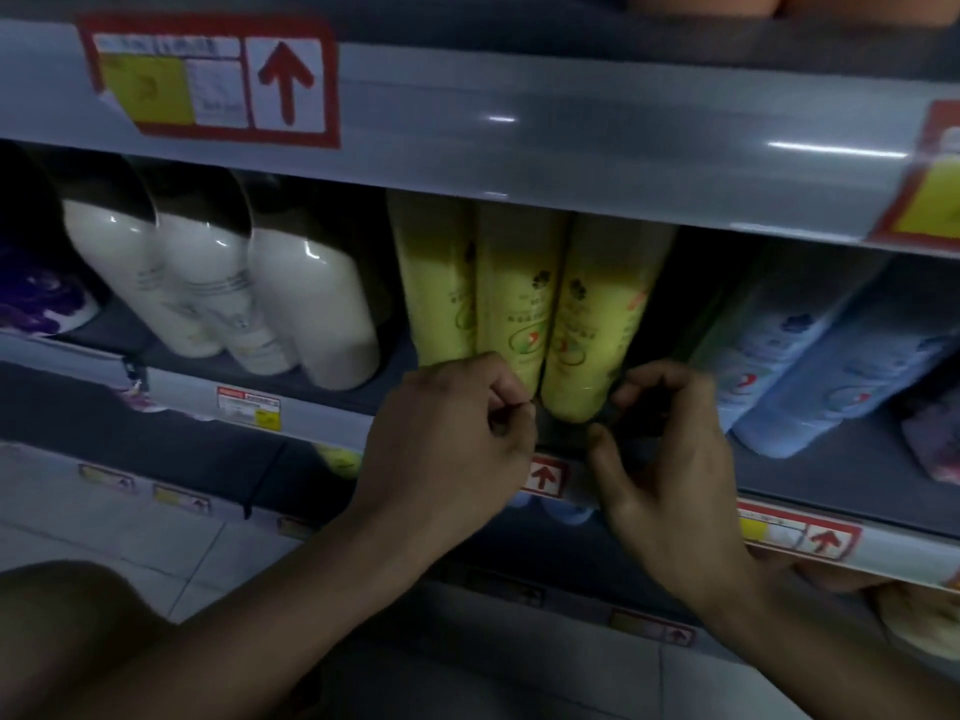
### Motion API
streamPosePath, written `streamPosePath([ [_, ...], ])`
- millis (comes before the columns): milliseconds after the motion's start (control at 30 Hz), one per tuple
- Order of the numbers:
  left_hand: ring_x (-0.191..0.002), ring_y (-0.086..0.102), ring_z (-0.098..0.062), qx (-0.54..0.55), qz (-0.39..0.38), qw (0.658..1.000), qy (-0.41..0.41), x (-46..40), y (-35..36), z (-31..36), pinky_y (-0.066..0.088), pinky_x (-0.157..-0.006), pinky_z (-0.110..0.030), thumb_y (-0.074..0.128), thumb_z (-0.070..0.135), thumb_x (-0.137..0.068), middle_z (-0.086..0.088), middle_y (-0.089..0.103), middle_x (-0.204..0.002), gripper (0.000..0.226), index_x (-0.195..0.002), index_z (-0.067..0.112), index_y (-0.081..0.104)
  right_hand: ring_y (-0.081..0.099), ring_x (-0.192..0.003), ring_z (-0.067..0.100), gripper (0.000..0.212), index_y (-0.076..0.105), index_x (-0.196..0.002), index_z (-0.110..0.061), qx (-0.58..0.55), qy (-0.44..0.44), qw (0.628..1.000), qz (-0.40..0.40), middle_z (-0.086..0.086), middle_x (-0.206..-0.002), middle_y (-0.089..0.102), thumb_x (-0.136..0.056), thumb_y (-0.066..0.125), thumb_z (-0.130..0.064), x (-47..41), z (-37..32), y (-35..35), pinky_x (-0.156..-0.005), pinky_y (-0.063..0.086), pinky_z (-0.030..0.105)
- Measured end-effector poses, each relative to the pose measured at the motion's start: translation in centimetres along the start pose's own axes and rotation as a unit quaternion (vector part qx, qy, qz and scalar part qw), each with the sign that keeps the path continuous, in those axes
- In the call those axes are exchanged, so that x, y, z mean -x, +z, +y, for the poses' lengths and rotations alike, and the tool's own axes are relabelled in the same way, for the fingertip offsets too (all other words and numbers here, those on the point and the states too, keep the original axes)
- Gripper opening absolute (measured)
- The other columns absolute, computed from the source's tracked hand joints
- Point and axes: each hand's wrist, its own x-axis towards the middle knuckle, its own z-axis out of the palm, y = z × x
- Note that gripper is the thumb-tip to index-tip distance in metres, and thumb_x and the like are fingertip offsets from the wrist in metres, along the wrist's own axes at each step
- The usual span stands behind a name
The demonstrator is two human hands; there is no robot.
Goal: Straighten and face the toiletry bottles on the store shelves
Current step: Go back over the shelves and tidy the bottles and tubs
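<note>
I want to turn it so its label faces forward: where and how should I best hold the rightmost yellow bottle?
Grip the rightmost yellow bottle low on its body, from the front, one hand on each side. Its top is hidden under the upper shelf, and a neighbour presses its left side. The left hand and right hand are already near its base.

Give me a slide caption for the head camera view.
Both hands at the base of tall yellow plastic bottles on a grey store shelf.
</note>
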Motion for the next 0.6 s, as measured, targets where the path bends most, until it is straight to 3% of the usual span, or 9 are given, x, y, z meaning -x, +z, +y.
streamPosePath([
  [100,-0.071,0.067,-0.002,-0.006,0.004,1.0,0.016,-0.5,-0.8,-2.0,0.058,-0.064,-0.035,0.075,0.027,-0.086,0.018,0.068,-0.072,0.007,-0.081,0.029,0.07,0.062,-0.093,0.015,0.045,0.044,-0.12,-0.021,-0.013,0.043,0.999,0.01,-0.006,-0.105,0.056,-0.085,0.072,-0.017,0.2,-0.5,1.8,-0.077,0.053,0.037],
  [200,-0.068,0.066,-0.002,-0.005,0.0,0.999,0.032,-0.2,-1.5,-3.5,0.058,-0.064,-0.036,0.075,0.026,-0.086,0.017,0.067,-0.07,0.008,-0.082,0.029,0.069,0.061,-0.085,0.013,0.047,0.044,-0.114,-0.024,-0.023,0.082,0.994,0.066,-0.002,-0.099,0.058,-0.084,0.075,-0.006,-0.1,-1.7,3.0,-0.073,0.05,0.027],
  [367,-0.067,0.065,-0.005,0.0,0.0,0.999,0.04,0.9,-3.0,-4.8,0.058,-0.062,-0.04,0.074,0.027,-0.085,0.014,0.067,-0.069,0.009,-0.08,0.029,0.067,0.058,-0.075,0.007,0.042,0.045,-0.11,-0.024,-0.056,0.132,0.981,0.132,-0.001,-0.095,0.059,-0.083,0.072,-0.007,-1.3,-3.8,4.0,-0.067,0.045,0.018],
  [467,-0.066,0.065,-0.004,0.025,0.008,0.999,0.026,1.1,-4.0,-4.4,0.058,-0.062,-0.039,0.076,0.027,-0.085,0.015,0.066,-0.066,0.012,-0.078,0.029,0.067,0.058,-0.075,0.009,0.04,0.047,-0.109,-0.022,-0.057,0.119,0.982,0.134,0.003,-0.095,0.06,-0.083,0.071,-0.005,-1.1,-4.7,3.1,-0.066,0.044,0.015],
  [600,-0.068,0.067,0.0,0.045,-0.009,0.998,0.039,1.7,-3.7,-2.7,0.059,-0.062,-0.036,0.077,0.029,-0.086,0.02,0.067,-0.067,0.011,-0.079,0.031,0.069,0.057,-0.079,0.012,0.033,0.049,-0.107,-0.019,0.01,0.019,0.992,0.123,0.001,-0.092,0.057,-0.085,0.071,-0.007,0.6,-4.6,0.7,-0.07,0.042,0.015],
])
